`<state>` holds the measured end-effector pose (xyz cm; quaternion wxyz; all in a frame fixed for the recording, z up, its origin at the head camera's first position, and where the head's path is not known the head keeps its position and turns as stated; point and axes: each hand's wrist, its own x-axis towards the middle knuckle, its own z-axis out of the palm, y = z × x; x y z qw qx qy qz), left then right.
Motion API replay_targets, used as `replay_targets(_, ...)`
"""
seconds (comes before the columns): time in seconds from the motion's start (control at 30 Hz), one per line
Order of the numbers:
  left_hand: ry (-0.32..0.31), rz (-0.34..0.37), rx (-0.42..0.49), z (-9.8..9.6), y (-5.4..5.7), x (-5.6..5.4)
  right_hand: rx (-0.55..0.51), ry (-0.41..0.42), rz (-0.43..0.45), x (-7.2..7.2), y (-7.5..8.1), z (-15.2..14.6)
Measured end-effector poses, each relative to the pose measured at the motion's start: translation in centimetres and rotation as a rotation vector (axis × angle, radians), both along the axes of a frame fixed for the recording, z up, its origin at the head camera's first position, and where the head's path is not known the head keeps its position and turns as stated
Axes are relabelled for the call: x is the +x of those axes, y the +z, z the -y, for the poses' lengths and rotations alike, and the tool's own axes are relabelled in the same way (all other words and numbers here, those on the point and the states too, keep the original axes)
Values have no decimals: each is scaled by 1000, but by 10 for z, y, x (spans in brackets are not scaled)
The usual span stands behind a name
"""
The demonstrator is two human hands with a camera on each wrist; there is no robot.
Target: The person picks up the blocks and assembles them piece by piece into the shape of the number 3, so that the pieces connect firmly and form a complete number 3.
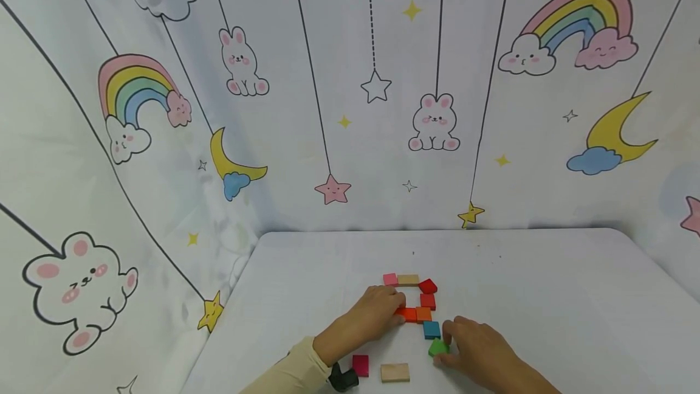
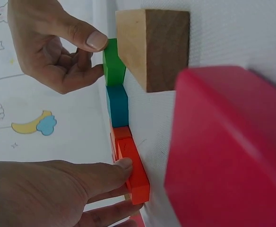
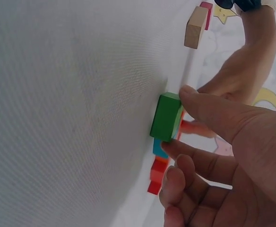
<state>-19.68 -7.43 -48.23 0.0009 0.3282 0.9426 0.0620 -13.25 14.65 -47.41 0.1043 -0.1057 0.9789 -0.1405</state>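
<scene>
My right hand (image 1: 483, 350) pinches a green five-sided block (image 1: 438, 348) between thumb and fingertip. Directly beyond it lies a blue block (image 1: 431, 329), close against the green one in the left wrist view. An orange-red rectangular block (image 2: 134, 172) is held by my left hand (image 1: 370, 315), the thumb on one side and fingers at its far end. Next to that block sits an orange square block (image 1: 423, 314). A red square block (image 1: 428, 301) and a red five-sided block (image 1: 428, 286) continue the bent row upward, toward a wooden block (image 1: 408, 280) and a pink block (image 1: 390, 279).
Nearer the body lie a crimson block (image 1: 360, 365) and a loose wooden block (image 1: 395, 373), both apart from the row. The white tabletop (image 1: 547, 297) ends at a back edge against a cloth printed with rabbits, stars and rainbows. A black wrist device (image 1: 343, 377) hangs under the left sleeve.
</scene>
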Motion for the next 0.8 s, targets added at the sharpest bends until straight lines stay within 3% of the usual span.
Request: replay_targets(0.8, 12, 12, -2, 0, 2, 1, -4, -7, -25, -1, 3, -2)
